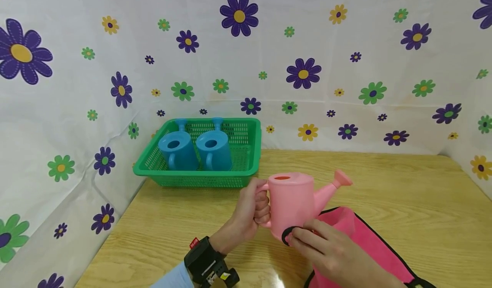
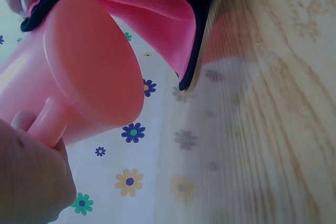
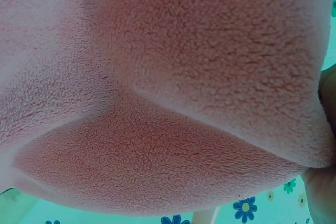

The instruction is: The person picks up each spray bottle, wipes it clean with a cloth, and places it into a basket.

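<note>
Two blue watering cans, one pink watering can, one green basket, one pink cloth.

Your watering can looks like smooth matt pink plastic. Your cloth is fuzzy, nubbly fleece. The table is glossy wood grain; the basket is perforated plastic.

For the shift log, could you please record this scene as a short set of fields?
left hand: grips the handle of the pink watering can, held above the table
right hand: presses the pink cloth against the can's lower side
cloth: pink fleece with black edging, trailing onto the wooden table
green basket: at the table's back left, holding two blue watering cans
backdrop: flowered sheet
</note>
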{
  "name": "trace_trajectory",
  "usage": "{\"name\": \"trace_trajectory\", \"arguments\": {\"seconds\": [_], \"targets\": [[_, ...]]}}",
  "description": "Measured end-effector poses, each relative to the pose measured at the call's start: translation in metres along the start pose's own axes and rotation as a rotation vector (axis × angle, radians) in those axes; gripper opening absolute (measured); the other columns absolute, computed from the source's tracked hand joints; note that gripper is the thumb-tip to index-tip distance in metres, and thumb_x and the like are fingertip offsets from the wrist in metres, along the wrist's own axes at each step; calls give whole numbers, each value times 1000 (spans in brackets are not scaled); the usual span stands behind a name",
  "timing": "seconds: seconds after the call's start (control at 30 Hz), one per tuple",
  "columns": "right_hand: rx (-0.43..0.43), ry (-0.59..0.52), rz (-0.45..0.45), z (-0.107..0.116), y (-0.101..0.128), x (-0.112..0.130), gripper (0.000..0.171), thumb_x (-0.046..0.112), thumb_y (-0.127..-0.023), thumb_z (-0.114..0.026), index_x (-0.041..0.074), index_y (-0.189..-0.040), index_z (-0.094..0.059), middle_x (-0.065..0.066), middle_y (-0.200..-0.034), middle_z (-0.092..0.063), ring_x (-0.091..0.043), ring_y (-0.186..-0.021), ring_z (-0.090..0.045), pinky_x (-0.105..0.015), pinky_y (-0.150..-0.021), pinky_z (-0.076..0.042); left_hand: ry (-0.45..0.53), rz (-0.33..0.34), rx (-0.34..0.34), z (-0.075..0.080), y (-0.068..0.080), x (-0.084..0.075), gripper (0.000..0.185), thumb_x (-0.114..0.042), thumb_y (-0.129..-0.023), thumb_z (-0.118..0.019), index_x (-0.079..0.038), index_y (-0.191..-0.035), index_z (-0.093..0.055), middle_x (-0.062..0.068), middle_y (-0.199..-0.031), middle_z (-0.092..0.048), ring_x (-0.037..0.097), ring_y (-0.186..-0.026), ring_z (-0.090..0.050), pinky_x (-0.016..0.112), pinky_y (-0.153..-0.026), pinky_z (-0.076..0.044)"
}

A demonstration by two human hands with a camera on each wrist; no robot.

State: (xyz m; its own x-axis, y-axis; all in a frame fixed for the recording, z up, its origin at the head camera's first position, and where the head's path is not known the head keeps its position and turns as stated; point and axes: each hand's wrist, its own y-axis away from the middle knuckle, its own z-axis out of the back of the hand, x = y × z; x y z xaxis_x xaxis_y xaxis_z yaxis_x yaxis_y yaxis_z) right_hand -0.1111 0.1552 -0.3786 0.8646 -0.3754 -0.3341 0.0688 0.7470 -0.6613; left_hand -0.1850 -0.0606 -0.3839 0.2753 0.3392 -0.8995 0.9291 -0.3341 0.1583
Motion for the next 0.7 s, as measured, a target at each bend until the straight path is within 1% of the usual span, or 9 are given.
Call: {"name": "trace_trajectory", "arguments": {"seconds": [0.1, 0.17, 0.33, 0.47, 0.57, 0.7], "targets": [[0, 5, 35, -1, 3, 1, 38, -1, -107, -33, 5, -109, -71, -3, -109, -70, -17, -99, -60, -26, -86, -50, 4, -6, 5, 2, 0, -1, 51, -33, -100, -44, -19, -55, -24, -12, -45, -26, 4, -35, -23, 20, -39, -18], [5, 4, 41, -1, 3, 1, 39, -2, -106, -33, 5, -109, -70, -3, -110, -70, -18, -100, -60, -26, -86, -50, 8, -5, 8, 3, 0, -1, 51, -33, -101, -43, -19, -56, -24, -12, -45, -26, 4, -35, -23, 20, -39, -17], [31, -25, 16, 0, 4, 2, 40, -1, -107, -31, 6, -113, -70, -2, -113, -69, -17, -103, -59, -26, -87, -49, 14, -5, 19, 4, 0, -2, 50, -33, -101, -42, -20, -57, -24, -11, -45, -26, 3, -35, -22, 19, -39, -18], [50, -39, 4, 1, 5, 3, 39, 4, -110, -32, 7, -114, -70, -1, -114, -69, -17, -105, -60, -26, -89, -49, 17, 0, 26, 5, 1, -2, 50, -33, -101, -41, -20, -56, -24, -11, -44, -26, 4, -35, -22, 19, -39, -17], [59, -42, -8, 3, 6, 2, 38, 7, -111, -32, 8, -114, -70, -1, -115, -69, -17, -106, -60, -27, -91, -50, 22, 1, 27, 6, 1, -2, 50, -33, -101, -41, -20, -56, -24, -12, -44, -26, 3, -35, -22, 19, -39, -17], [62, -29, -6, 5, 7, 0, 38, 6, -111, -32, 8, -115, -70, -1, -115, -69, -17, -107, -61, -29, -92, -50, 27, 8, 27, 6, 2, -3, 49, -33, -101, -40, -21, -56, -24, -12, -44, -27, 3, -35, -22, 19, -39, -17]]}}
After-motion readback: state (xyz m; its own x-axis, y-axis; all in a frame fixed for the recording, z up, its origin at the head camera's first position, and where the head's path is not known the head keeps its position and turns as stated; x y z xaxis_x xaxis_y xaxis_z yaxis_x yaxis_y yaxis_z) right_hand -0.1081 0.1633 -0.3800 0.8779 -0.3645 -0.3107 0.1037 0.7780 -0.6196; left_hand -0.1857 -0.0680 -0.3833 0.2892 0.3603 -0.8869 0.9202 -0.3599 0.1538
